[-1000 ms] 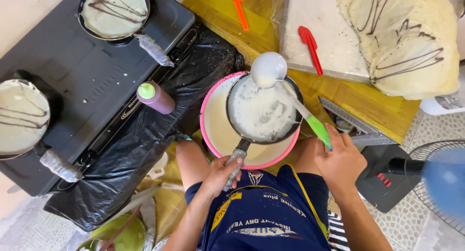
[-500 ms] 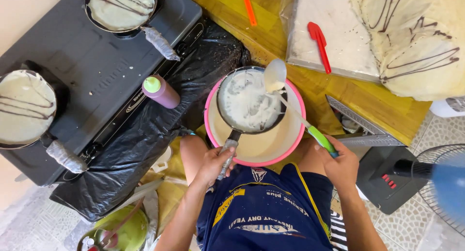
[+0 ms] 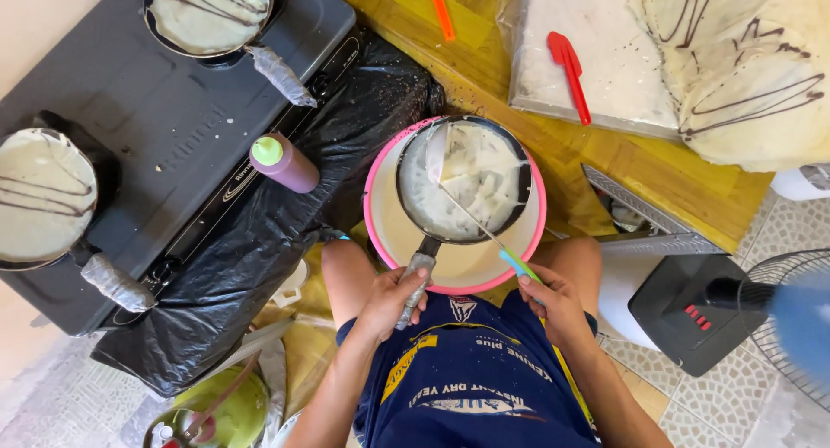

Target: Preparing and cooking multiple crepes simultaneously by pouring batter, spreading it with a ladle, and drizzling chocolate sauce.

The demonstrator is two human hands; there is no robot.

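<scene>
frying pan (image 3: 464, 182) tilted over pink batter basin (image 3: 386, 240), thinly coated, drippy | left hand (image 3: 393, 298) wrapped round foil-covered handle (image 3: 417, 277) – best grab, probably light | right hand (image 3: 553, 303) pinching ladle (image 3: 484, 227) by green grip, slippery-looking

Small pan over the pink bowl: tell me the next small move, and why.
Probably tilt the small pan so the spare batter runs into the pink bowl. The left hand holds its handle, the right hand has the ladle tipped inside, and batter already coats the base.
</scene>
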